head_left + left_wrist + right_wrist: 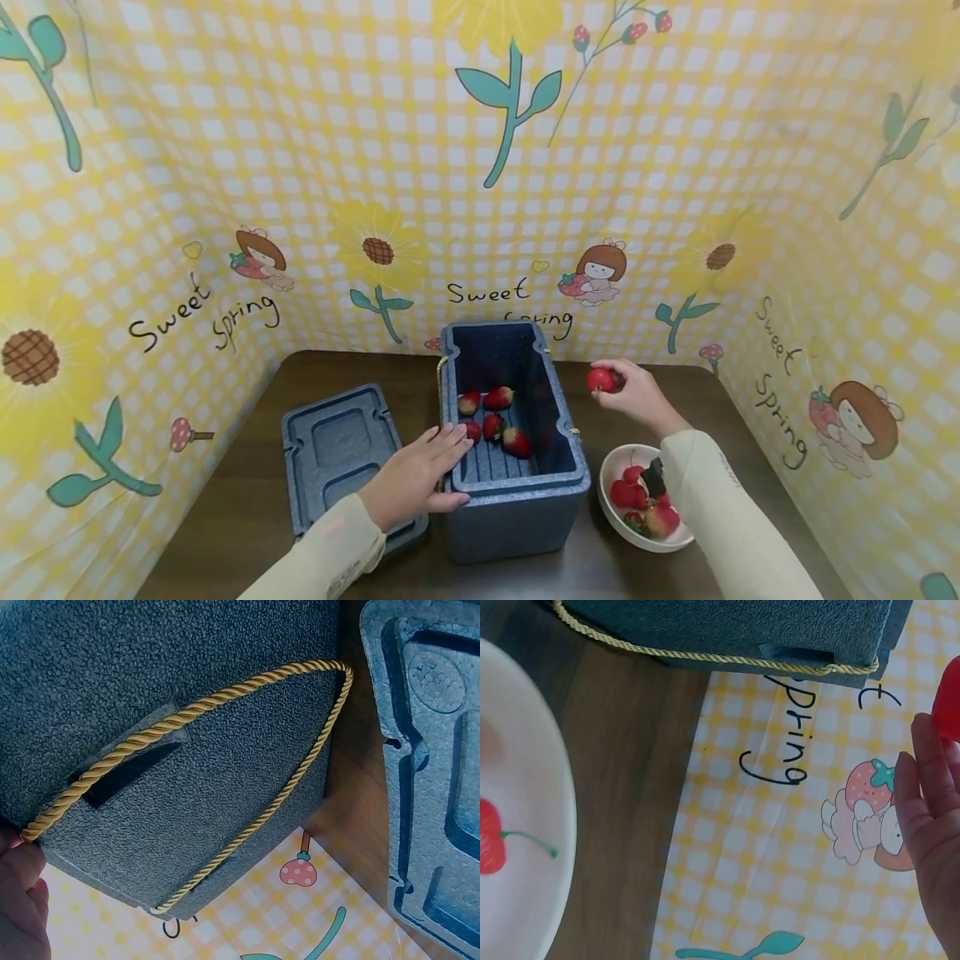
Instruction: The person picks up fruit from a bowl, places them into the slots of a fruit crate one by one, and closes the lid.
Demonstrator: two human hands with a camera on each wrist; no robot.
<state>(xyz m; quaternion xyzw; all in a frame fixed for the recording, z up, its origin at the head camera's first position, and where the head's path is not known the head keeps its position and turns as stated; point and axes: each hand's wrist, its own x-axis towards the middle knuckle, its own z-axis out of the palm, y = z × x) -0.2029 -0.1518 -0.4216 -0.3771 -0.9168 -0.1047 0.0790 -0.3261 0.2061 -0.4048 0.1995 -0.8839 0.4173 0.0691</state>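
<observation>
A dark blue-grey foam box (517, 525) stands uncovered, with several strawberries (516, 442) on its ribbed floor. My left hand (420, 471) rests on the box's left rim near the front corner, fingers extended. In the left wrist view, its fingers (22, 881) touch the box near one end of a gold rope handle (217, 697). Off the box's right side, my right hand (637, 396) holds a round red fruit (600, 380) in its fingers, above the table. Only part of that fruit shows in the right wrist view, so its kind is unclear.
A white bowl (611, 512) stands right of the box, under my right forearm. It contains red fruits, including a cherry (491, 836) with a green stem, and a small black object (654, 477). The foam lid (341, 442) lies left of the box. Checked cloth (420, 167) surrounds the dark table (247, 500).
</observation>
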